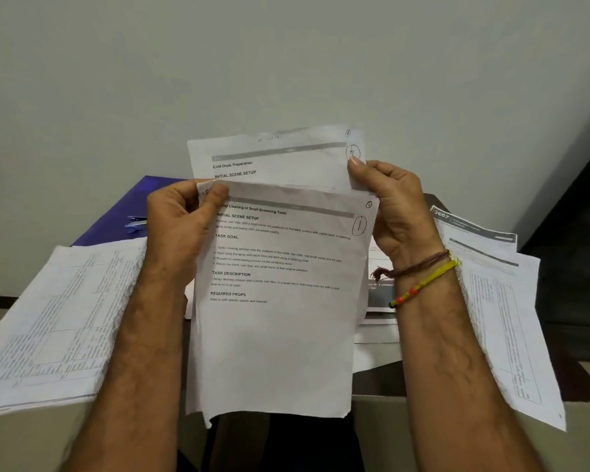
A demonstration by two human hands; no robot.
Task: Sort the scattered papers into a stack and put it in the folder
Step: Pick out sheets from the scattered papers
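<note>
Table (382, 356) strewn with sheets (58, 315), blue folder (116, 212) behind — hands hold papers (276, 301)

Back sheet (276, 158): its lower part was hidden behind the front sheet (276, 318).
Folder (130, 212): largely covered by the front sheet and the left hand (181, 226).
Left table sheet (55, 318): print was too blurred to be read.
Papers right of the front sheet (382, 301): partly hidden by the right hand (395, 212).

folder (116, 216) behind, sheets (58, 318) L & R
</note>
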